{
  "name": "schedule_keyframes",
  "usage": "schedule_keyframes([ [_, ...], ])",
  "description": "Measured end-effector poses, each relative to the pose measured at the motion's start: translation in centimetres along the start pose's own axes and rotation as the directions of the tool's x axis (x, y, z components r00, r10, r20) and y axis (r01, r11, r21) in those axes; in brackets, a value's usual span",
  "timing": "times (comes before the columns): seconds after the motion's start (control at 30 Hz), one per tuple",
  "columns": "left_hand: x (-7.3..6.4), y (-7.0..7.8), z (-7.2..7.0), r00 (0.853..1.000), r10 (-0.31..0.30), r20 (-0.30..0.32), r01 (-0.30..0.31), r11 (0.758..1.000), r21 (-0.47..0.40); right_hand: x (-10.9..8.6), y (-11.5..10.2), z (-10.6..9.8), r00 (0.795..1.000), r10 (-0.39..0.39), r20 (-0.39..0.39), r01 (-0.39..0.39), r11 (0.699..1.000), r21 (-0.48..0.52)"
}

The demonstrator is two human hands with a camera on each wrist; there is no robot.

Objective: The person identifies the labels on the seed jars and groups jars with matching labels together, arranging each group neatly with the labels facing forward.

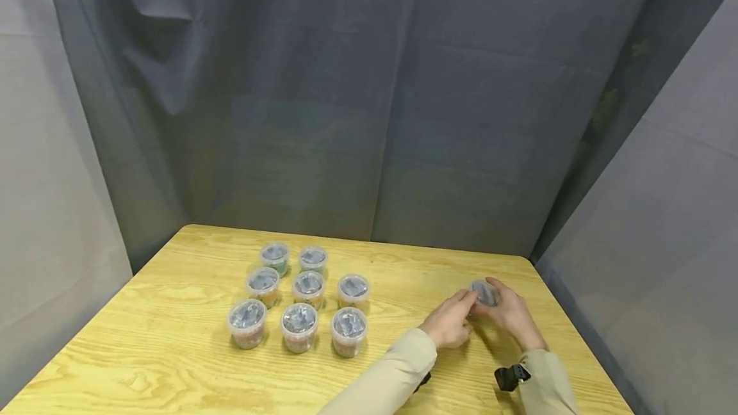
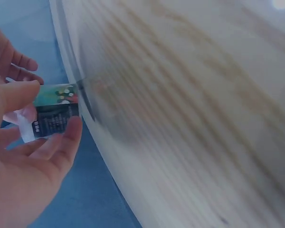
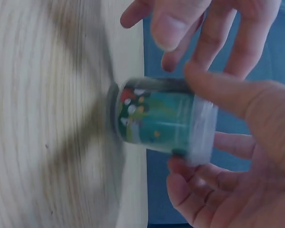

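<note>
A small round tub (image 1: 483, 293) with a translucent lid is near the table's right side. The right wrist view shows its green printed label (image 3: 154, 116), with the base right at the wooden tabletop. My right hand (image 1: 514, 317) grips the tub near its lid, thumb on one side and fingers on the other. Beside it is my left hand (image 1: 450, 320), its loosely bent fingers close around the tub. From the right wrist, a gap shows between those fingers and the tub. In the left wrist view, the left thumb and a finger overlap the label (image 2: 57, 114).
Several similar lidded tubs (image 1: 299, 320) stand in loose rows on the left half of the wooden table (image 1: 173, 364). Dark grey curtain (image 1: 300, 114) hangs behind the table, and pale panels (image 1: 657, 235) flank it on both sides.
</note>
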State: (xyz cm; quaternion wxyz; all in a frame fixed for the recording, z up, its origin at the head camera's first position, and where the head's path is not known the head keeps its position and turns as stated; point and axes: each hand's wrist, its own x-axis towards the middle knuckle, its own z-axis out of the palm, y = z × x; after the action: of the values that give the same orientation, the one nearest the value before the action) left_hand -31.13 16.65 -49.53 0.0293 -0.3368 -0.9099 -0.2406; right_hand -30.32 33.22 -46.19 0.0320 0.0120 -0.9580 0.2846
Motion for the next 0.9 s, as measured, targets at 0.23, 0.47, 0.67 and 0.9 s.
schedule_keyframes([
  [0.23, -1.9, -0.5, -1.3, 0.995, -0.030, -0.096, 0.015, 0.988, -0.155, -0.4, -1.4, 0.1, 1.000, 0.001, -0.005, -0.001, 0.999, 0.032],
  [0.47, -3.3, -0.9, -2.3, 0.968, -0.120, -0.222, 0.031, 0.930, -0.367, -0.6, -3.5, 0.1, 0.999, -0.012, -0.032, 0.018, 0.983, 0.180],
  [0.67, -4.4, -1.4, -2.8, 0.954, -0.163, -0.251, 0.037, 0.897, -0.440, -1.3, -4.7, 0.1, 0.999, -0.007, -0.036, 0.016, 0.971, 0.241],
  [0.9, -5.7, -2.2, -4.1, 0.931, -0.215, -0.294, 0.071, 0.899, -0.432, -0.9, -6.7, 0.7, 0.995, -0.040, -0.091, 0.065, 0.953, 0.295],
])
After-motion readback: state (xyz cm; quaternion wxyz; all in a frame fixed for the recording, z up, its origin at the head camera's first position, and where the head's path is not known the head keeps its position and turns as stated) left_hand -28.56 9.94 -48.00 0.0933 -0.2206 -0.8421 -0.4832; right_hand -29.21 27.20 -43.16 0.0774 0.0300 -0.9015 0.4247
